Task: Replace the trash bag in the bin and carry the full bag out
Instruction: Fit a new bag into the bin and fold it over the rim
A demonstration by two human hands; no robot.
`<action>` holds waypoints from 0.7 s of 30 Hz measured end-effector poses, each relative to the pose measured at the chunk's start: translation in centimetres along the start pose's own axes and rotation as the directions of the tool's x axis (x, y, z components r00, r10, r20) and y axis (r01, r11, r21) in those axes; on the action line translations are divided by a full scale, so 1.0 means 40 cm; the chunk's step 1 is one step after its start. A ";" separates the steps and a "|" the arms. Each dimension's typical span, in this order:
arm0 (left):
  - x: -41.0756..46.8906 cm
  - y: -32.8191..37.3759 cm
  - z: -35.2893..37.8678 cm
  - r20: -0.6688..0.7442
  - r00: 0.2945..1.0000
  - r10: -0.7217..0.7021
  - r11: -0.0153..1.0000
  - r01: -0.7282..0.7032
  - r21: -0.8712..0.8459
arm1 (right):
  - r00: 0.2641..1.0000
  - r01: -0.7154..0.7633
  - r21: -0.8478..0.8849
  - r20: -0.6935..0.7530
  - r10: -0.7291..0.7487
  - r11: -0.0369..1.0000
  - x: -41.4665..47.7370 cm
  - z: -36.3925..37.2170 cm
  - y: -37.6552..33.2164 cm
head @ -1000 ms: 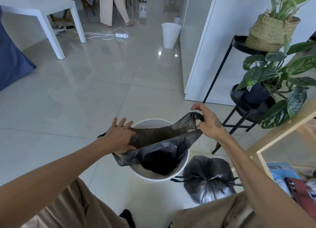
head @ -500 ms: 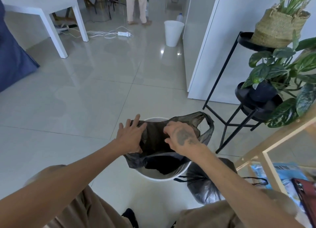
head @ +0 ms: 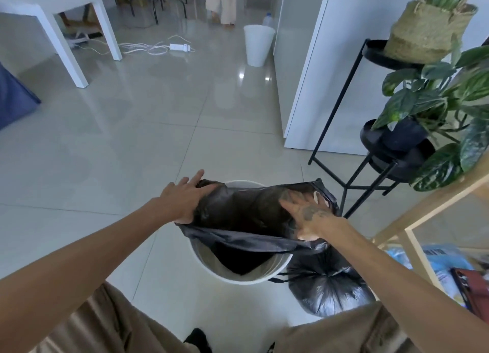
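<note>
Two glossy black plastic bags. The tied full bag (head: 328, 286) is sitting on the tile at lower centre-right, just beside the round white bin (head: 246, 277). The empty bag (head: 246, 215) is hanging crumpled in that bin at frame centre. Two hands, both flat with fingers straight and splayed: left hand (head: 182, 201) is pressing the bag's left edge, right hand (head: 307, 215) is pushing at its right edge. A second white bin (head: 258, 44) is standing at upper centre.

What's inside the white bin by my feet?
A black bag hangs into the white bin, its mouth spread by the left hand and right hand. The near inner wall shows bare; the bag hides the bottom.
</note>
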State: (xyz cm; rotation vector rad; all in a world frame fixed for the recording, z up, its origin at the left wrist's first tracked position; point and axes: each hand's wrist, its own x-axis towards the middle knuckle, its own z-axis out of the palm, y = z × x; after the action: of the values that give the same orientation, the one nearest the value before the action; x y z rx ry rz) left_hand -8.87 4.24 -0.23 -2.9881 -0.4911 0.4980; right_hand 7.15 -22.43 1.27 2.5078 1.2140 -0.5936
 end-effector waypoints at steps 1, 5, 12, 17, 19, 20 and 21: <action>-0.001 -0.002 -0.012 0.031 0.999 0.007 1.000 -0.007 0.001 | 0.999 0.008 0.038 -0.035 -0.006 0.999 0.004 -0.001 -0.003; -0.029 0.003 -0.074 0.015 1.000 0.003 1.000 -0.002 -0.022 | 0.972 0.045 0.309 -0.234 0.030 0.950 -0.009 -0.038 -0.009; -0.100 0.146 -0.071 -0.483 0.876 -0.021 0.914 -0.179 -0.364 | 0.933 0.081 0.395 -0.352 0.070 0.915 0.034 -0.042 0.011; -0.049 0.145 0.021 -0.315 0.949 -0.016 0.894 -0.128 -0.430 | 0.961 0.068 0.326 -0.276 0.027 0.943 0.068 0.011 0.004; -0.007 0.106 0.038 -0.244 0.969 -0.039 0.890 -0.077 -0.448 | 0.970 0.031 0.280 -0.240 0.039 0.959 0.090 0.027 0.020; 0.011 0.093 0.041 -0.215 0.976 -0.036 0.888 -0.067 -0.456 | 0.975 0.035 0.271 -0.223 0.027 0.962 0.102 0.026 0.025; 0.028 0.084 0.037 -0.205 0.978 -0.026 0.887 -0.072 -0.457 | 0.978 0.052 0.266 -0.207 0.005 0.963 0.117 0.020 0.029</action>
State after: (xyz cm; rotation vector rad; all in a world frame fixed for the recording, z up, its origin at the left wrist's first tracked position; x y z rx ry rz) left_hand -7.33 1.45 -2.39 -3.4483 -0.6337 0.0669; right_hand 10.50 -20.33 -1.57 2.8475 1.3140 -0.5485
